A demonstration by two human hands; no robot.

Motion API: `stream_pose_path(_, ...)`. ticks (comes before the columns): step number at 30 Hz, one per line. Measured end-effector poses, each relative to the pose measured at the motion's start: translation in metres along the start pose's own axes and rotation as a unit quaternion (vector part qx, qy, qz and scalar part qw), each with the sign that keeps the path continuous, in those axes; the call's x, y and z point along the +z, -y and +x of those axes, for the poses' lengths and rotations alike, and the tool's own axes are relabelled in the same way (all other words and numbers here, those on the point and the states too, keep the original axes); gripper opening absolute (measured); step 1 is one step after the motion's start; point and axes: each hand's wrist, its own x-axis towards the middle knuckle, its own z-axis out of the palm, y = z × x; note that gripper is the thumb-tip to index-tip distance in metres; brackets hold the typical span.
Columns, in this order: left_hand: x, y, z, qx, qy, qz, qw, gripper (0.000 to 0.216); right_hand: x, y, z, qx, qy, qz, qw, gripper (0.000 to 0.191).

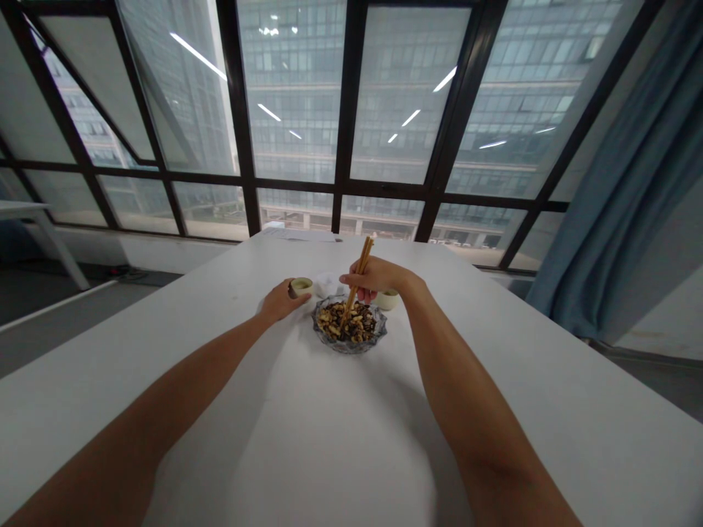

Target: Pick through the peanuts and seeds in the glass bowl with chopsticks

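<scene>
My right hand [378, 278] is closed around a pair of wooden chopsticks [359, 271], held steeply with their tips down in the food. That food [359, 326], a mix of dark and pale brown pieces, fills a scalloped clear glass bowl [351, 350]. To the bowl's left, my left hand [283, 300] has its fingers and thumb around a small pale green cup [302, 285] on the table. Partly behind my right hand stands another small pale cup [387, 300]. Between the hands, behind the bowl, is a whitish translucent item [326, 284] whose kind I cannot make out.
Everything stands on a long white table [329, 439]. Papers [299, 235] lie at its far end, before large dark-framed windows [296, 95]. A blue curtain [620, 183] hangs at the right. Another white table [33, 212] stands at the far left.
</scene>
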Motion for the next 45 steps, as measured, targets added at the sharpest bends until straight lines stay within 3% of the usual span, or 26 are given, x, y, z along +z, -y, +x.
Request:
stream_pose_path(22, 0.000, 0.001, 0.001, 0.006, 0.002, -0.007, 1.000, 0.065, 0.001, 0.004, 0.000, 0.000, 0.029, 0.020, 0.999, 0.041)
stream_pose_path(38, -0.003, 0.001, -0.002, 0.000, 0.007, -0.004, 1.000, 0.066, -0.005, -0.003, -0.002, -0.012, 0.005, 0.049, 0.999, 0.043)
stream_pose_path(45, 0.004, 0.011, 0.004, -0.007, 0.001, 0.007, 1.000, 0.077, -0.019, -0.008, -0.012, -0.021, -0.049, 0.055, 0.997, 0.040)
